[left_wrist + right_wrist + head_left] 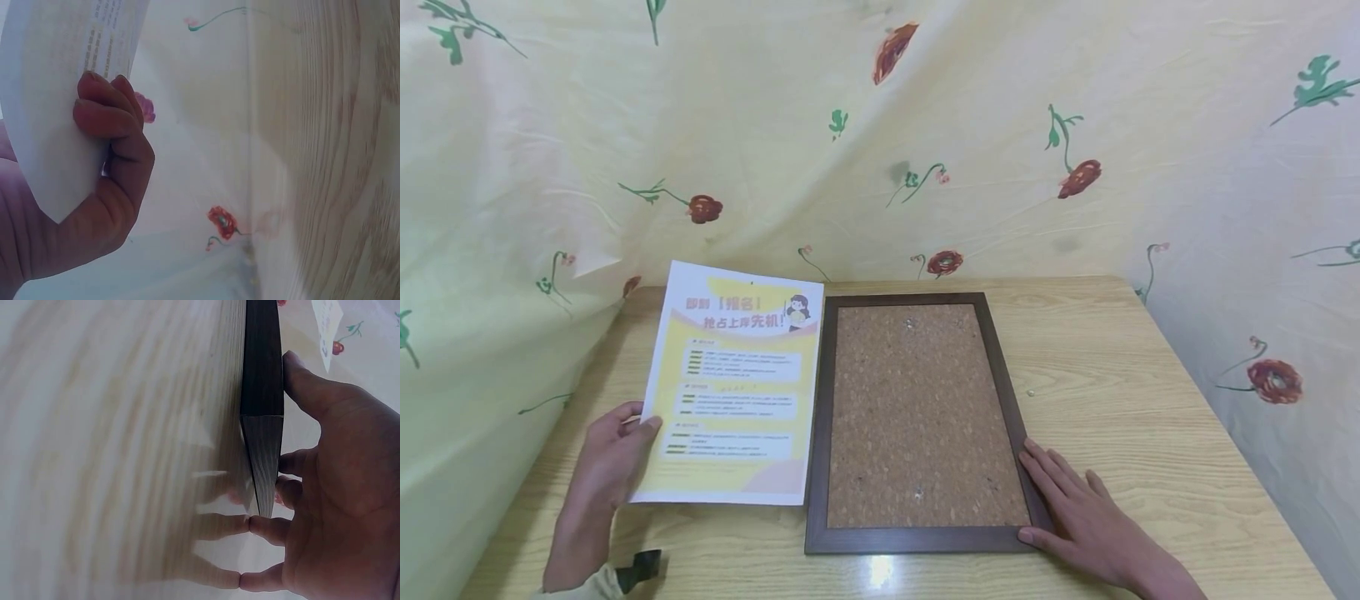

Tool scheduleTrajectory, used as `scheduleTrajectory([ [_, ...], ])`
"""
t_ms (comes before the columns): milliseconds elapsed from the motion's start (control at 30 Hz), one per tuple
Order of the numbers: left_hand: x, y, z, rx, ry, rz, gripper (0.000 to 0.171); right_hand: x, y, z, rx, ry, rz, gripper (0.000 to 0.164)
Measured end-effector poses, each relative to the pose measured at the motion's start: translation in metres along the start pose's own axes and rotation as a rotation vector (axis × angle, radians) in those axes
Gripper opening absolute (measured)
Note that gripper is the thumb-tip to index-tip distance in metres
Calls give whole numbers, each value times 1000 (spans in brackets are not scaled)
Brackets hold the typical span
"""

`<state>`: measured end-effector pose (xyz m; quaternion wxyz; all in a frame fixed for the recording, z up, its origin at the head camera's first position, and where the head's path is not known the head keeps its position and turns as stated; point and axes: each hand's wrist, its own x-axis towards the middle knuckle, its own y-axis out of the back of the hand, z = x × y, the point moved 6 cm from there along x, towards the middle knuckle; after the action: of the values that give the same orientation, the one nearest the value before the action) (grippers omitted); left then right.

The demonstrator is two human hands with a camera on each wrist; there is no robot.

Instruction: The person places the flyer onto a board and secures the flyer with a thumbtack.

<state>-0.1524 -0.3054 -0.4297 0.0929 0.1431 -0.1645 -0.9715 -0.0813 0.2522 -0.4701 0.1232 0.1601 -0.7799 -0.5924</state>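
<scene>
Across the tabletop (1120, 358), in the head view, steady the framed corkboard (925, 400) at its near right corner with the right grip (1086, 517) spread and unclenched, while pinching the left edge of the printed sheet (737, 383), just left of the board, in the left grip (617, 454). In the left wrist view, pinch lightly, best without deepening the paper's bend. In the right wrist view, press evenly along the edge, to avoid skewing the board.

Cream cloth (775, 100) printed with red flowers (705, 209) hangs behind and beside a wood-grain table (1097, 350)
</scene>
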Motion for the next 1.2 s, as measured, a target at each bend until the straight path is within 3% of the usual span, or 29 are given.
scheduleTrajectory([
  [533,0,-26,8,-292,-19,-161,28,-1,0,-1,9,2,8,88],
  [733,-3,-39,15,-343,-34,-215,33,0,0,0,10,-11,-4,88],
  [1200,-10,-61,20,-432,-47,-320,25,0,0,0,28,-13,-1,88],
])
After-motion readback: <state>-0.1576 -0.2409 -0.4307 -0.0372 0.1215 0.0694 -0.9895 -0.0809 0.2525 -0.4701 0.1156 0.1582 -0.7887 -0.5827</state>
